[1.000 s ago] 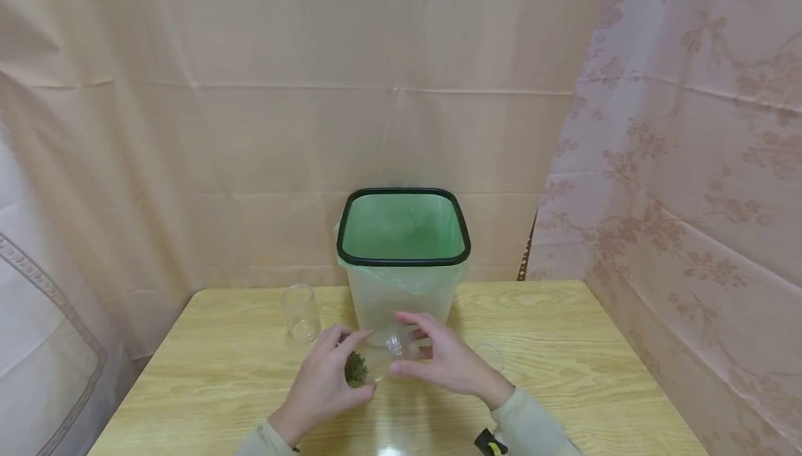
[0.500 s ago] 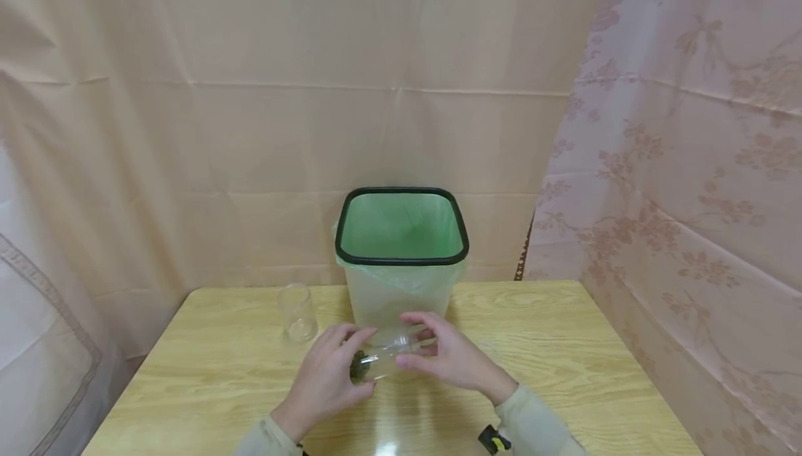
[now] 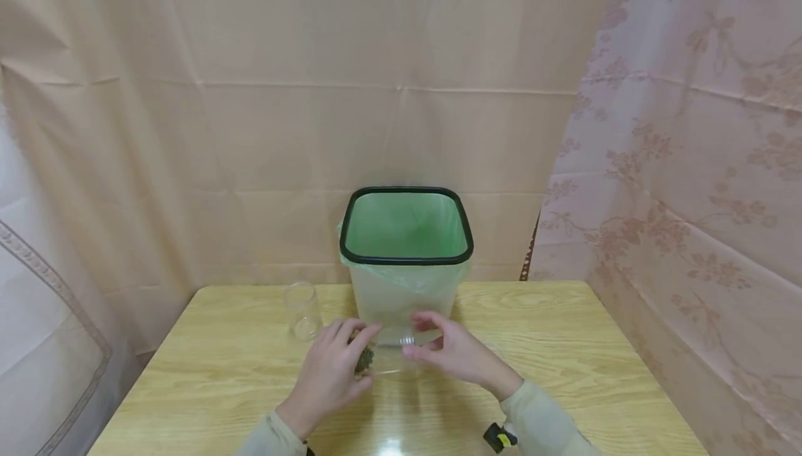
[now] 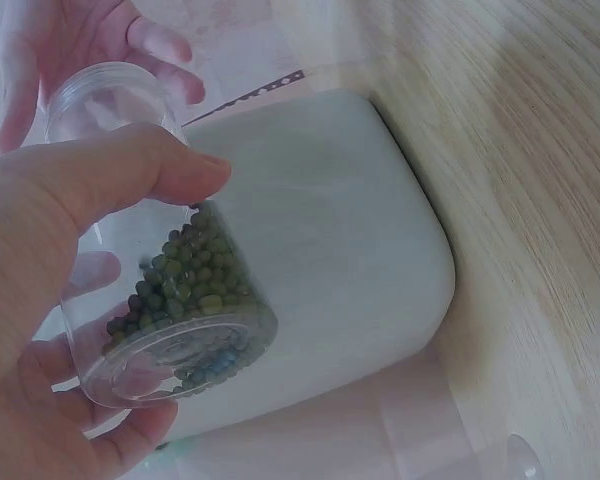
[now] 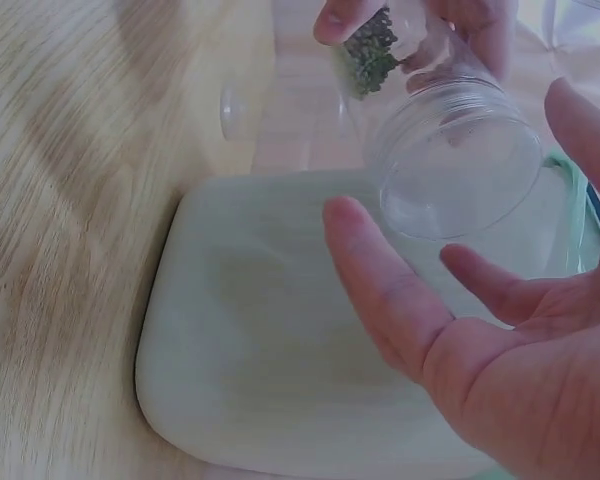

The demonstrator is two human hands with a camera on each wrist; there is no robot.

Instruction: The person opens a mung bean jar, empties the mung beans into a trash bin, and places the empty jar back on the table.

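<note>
The clear jar [image 4: 130, 250] is in the left hand [image 3: 332, 365], over the table [image 3: 564, 386] and before the bin [image 3: 404, 296]. Its long axis runs roughly left to right in the head view; the ridged end points toward the right hand [image 3: 460, 351], the base lies leftward. The left fingers and thumb grip the wall; the right fingers stand spread around the ridged end. Compared with one second ago, the right thumb overlaps less of the jar. The jar is transparent, cylindrical, with small green beans [image 4: 200, 265] collected toward its base.
</note>
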